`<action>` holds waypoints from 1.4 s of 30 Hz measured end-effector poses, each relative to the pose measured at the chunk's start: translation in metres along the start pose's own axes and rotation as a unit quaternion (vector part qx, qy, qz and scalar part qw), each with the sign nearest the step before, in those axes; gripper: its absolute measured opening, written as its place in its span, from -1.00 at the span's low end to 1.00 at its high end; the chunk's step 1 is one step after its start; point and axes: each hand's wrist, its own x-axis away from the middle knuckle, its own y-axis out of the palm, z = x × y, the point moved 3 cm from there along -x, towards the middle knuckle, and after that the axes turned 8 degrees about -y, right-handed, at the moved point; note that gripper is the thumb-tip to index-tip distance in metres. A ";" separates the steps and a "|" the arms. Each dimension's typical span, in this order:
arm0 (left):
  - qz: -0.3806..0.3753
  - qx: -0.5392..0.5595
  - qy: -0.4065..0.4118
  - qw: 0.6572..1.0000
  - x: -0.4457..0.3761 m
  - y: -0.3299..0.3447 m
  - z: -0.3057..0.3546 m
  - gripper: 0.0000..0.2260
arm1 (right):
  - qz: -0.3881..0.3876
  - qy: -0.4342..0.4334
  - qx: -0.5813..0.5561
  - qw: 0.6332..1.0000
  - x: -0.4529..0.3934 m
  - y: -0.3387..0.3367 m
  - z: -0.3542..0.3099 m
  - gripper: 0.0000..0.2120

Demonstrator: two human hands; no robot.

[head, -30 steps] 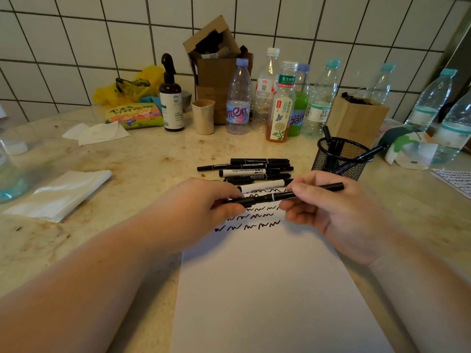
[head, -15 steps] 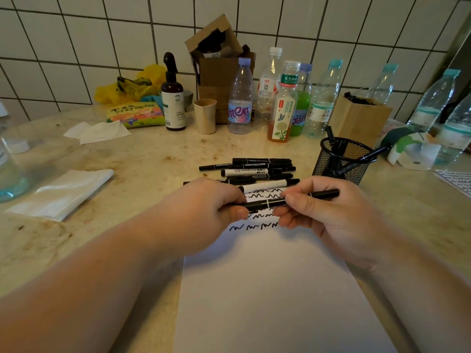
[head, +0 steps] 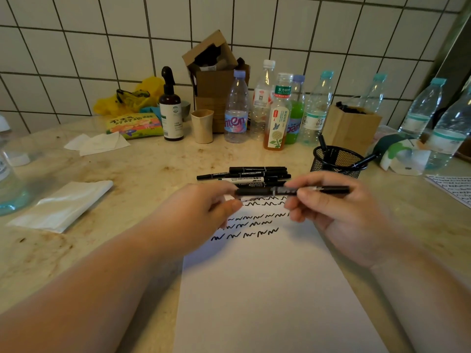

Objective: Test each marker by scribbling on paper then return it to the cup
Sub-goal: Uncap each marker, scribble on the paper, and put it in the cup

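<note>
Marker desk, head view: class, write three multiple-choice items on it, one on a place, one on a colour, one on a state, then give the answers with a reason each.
1. Where does the mesh cup stand?
A. right of the loose marker pile
B. left of the spray bottle
C. on the paper

2. What colour are the scribbles on the paper?
A. red
B. black
C. green

3. How is the held marker kept?
A. lying free on the counter
B. standing in the cup
C. gripped at both ends by the hands

Answers:
1 A, the cup sits to the right of the pile, by the cardboard box.
2 B, every wavy line is black.
3 C, the left hand and right hand each pinch one end above the paper.
</note>
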 end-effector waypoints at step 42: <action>-0.016 -0.134 -0.034 0.990 -0.004 0.008 -0.013 -0.80 | -0.117 0.102 0.565 0.810 -0.039 0.026 0.016 -0.74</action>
